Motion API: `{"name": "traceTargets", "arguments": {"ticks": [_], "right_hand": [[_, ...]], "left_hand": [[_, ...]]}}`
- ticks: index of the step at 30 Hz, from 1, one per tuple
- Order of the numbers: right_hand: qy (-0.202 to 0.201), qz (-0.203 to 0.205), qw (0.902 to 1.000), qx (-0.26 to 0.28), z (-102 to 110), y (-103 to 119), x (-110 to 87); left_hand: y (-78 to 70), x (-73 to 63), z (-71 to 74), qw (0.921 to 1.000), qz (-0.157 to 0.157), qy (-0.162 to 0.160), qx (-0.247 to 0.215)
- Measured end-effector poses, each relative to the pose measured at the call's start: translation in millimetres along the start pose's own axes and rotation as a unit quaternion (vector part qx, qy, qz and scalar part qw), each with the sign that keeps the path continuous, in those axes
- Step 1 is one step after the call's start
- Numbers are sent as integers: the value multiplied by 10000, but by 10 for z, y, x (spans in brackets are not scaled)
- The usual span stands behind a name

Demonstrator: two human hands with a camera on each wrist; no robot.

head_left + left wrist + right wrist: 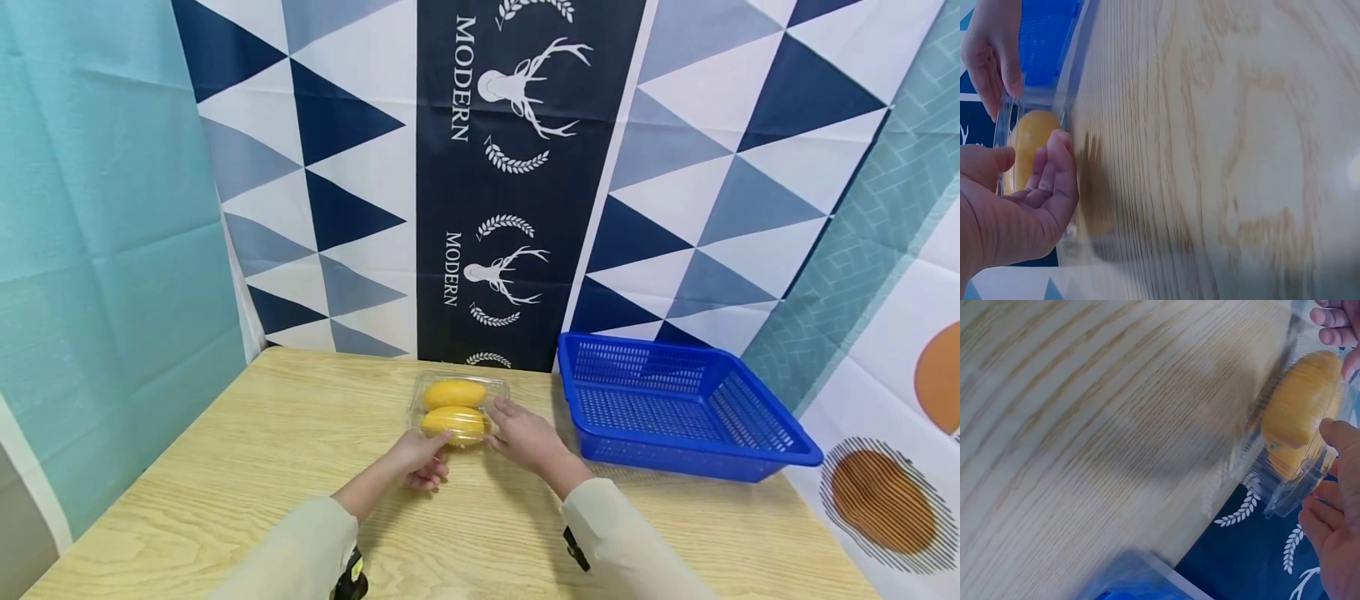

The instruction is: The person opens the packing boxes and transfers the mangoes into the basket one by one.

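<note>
A clear plastic clamshell box stands at the table's far edge. Inside it lie two yellow mangoes, a rear mango and a front mango. My left hand is at the box's front left, its thumb on the lid and its other fingers curled before the front wall. The right hand grips the box's right end, with its thumb at the front and fingers over the side. In the right wrist view, the box shows a mango through its lid.
A blue plastic basket with slotted walls stands to the right of the box. The wooden table runs toward me. Behind it hangs a patterned cloth, and a teal curtain hangs at left.
</note>
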State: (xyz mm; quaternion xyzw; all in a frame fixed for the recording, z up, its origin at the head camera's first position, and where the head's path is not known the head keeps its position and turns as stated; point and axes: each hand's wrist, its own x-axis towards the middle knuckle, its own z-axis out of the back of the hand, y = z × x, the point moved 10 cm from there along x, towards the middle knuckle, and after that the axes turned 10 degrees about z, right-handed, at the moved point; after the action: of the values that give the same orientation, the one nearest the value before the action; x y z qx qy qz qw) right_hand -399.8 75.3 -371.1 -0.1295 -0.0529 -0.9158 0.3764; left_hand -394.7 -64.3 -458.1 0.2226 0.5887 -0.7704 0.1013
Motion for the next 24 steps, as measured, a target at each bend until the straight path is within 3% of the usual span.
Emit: {"name": "traceTargets", "arguments": {"ticks": [6, 13, 17, 24], "right_hand": [[200, 82, 9998, 6, -24, 3, 22], [318, 253, 9991, -95, -27, 32, 33], [234, 378, 9987, -249, -10, 49, 37], [-244, 593, 9959, -636, 54, 82, 50]], "left_hand": [[-22, 31, -47, 9987, -91, 135, -481], [-30, 20, -31, 9965, -4, 61, -829], [-25, 20, -29, 9931, 123, 2, -1166], [-5, 56, -50, 9804, 194, 110, -1958]]}}
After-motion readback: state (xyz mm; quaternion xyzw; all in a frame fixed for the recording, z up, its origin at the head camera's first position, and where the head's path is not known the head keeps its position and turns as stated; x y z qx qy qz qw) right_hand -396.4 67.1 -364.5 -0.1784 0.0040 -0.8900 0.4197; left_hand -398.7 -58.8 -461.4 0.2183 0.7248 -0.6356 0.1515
